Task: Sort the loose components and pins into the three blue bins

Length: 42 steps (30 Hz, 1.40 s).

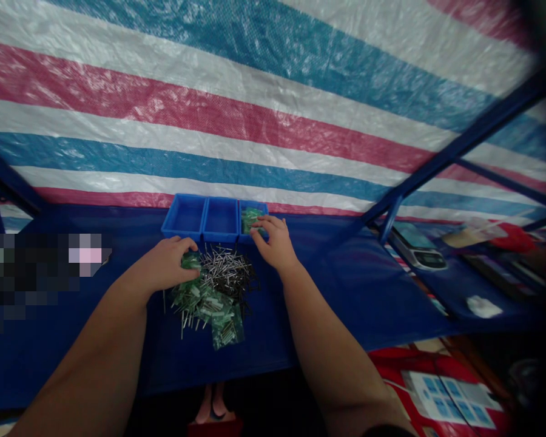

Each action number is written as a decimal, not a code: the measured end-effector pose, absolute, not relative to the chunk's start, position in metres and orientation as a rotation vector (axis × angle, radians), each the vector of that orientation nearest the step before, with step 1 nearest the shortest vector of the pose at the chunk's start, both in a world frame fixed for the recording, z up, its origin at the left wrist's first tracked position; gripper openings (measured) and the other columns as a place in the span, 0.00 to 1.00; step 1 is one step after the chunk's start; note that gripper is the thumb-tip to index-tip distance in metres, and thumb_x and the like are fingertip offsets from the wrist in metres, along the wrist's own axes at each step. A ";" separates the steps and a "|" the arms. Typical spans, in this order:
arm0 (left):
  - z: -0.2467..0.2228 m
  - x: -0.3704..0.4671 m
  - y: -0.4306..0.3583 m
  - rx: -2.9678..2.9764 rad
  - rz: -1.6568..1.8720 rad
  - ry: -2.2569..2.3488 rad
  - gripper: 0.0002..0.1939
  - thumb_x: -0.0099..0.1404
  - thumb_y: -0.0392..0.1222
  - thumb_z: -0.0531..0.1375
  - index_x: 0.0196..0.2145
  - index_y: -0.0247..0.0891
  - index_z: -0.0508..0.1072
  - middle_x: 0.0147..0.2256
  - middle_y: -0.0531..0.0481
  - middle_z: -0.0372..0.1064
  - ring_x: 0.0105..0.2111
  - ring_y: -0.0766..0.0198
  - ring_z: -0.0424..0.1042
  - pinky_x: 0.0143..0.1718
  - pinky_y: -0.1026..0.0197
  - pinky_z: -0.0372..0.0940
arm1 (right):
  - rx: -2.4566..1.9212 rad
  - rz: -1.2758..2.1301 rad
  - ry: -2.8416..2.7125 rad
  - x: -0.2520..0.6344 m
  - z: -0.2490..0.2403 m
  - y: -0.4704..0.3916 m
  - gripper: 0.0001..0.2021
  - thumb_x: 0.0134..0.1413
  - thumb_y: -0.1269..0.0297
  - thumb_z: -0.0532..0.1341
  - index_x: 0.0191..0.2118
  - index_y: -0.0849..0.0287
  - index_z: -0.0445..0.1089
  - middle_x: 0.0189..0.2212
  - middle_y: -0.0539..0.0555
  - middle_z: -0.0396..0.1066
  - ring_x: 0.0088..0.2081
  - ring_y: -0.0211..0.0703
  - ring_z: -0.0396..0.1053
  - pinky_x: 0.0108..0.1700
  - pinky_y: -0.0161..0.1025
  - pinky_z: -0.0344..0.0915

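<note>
My left hand (169, 262) is curled around a small green plastic bag (191, 264) at the left edge of a pile. In that pile lie loose thin metal pins (227, 267), dark L-shaped pieces (252, 280) and several green-tinted bags (227, 328) holding short metal pieces. My right hand (275, 241) reaches over the front of the right-hand blue bin (266, 209), its thumb and fingers closed at a green plastic bag (250, 217) inside. The fingertips partly cover that bag.
Two more blue bins (184, 215) stand left of the right-hand one on the blue tabletop (337, 303). A striped tarp (255, 127) hangs behind. At the right are a blue frame bar (437, 161), a digital scale (421, 249) and a crumpled white piece (482, 306).
</note>
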<state>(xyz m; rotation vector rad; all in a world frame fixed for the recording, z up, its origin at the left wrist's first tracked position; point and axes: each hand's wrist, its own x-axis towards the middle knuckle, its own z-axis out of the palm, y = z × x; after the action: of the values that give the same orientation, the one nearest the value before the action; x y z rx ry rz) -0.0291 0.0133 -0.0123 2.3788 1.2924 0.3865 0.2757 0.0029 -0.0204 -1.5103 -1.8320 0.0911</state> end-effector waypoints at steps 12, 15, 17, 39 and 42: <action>0.007 -0.022 0.012 2.087 0.521 1.172 0.19 0.58 0.40 0.60 0.48 0.38 0.73 0.38 0.47 0.74 0.34 0.60 0.73 0.36 0.58 0.67 | -1.366 -0.114 -1.742 0.281 -0.009 -0.001 0.06 0.61 0.64 0.60 0.38 0.56 0.74 0.38 0.56 0.75 0.45 0.52 0.71 0.53 0.52 0.65; 0.011 -0.010 0.007 1.953 0.743 1.051 0.15 0.60 0.43 0.63 0.44 0.38 0.73 0.37 0.48 0.73 0.33 0.63 0.72 0.35 0.60 0.67 | -1.268 -0.086 -1.731 0.278 -0.004 -0.006 0.06 0.60 0.63 0.61 0.41 0.55 0.74 0.40 0.56 0.75 0.46 0.52 0.71 0.52 0.52 0.66; 0.012 0.001 0.003 1.868 0.830 1.013 0.13 0.60 0.44 0.64 0.42 0.38 0.73 0.34 0.49 0.73 0.32 0.64 0.72 0.33 0.61 0.67 | -1.147 -0.001 -1.818 0.270 0.001 -0.012 0.10 0.60 0.62 0.63 0.47 0.54 0.73 0.44 0.56 0.75 0.49 0.51 0.71 0.54 0.53 0.67; 0.005 0.029 0.001 1.298 1.013 0.919 0.09 0.59 0.42 0.66 0.37 0.39 0.73 0.30 0.49 0.76 0.30 0.63 0.75 0.32 0.60 0.71 | -0.895 1.099 -1.662 0.245 -0.012 -0.016 0.08 0.57 0.61 0.67 0.42 0.56 0.74 0.33 0.50 0.74 0.31 0.37 0.70 0.35 0.38 0.69; 0.003 0.028 0.004 1.304 1.039 0.975 0.09 0.59 0.42 0.66 0.36 0.38 0.72 0.30 0.48 0.76 0.31 0.62 0.77 0.33 0.59 0.72 | -0.937 0.916 -1.534 0.254 -0.017 -0.008 0.07 0.57 0.61 0.67 0.41 0.54 0.73 0.34 0.50 0.74 0.33 0.38 0.72 0.37 0.40 0.72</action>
<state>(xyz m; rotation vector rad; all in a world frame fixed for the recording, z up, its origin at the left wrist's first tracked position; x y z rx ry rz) 0.0276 0.0038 0.0033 1.3037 0.9753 1.0390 0.2538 -0.0078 -0.0167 -0.9366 -1.5341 0.9158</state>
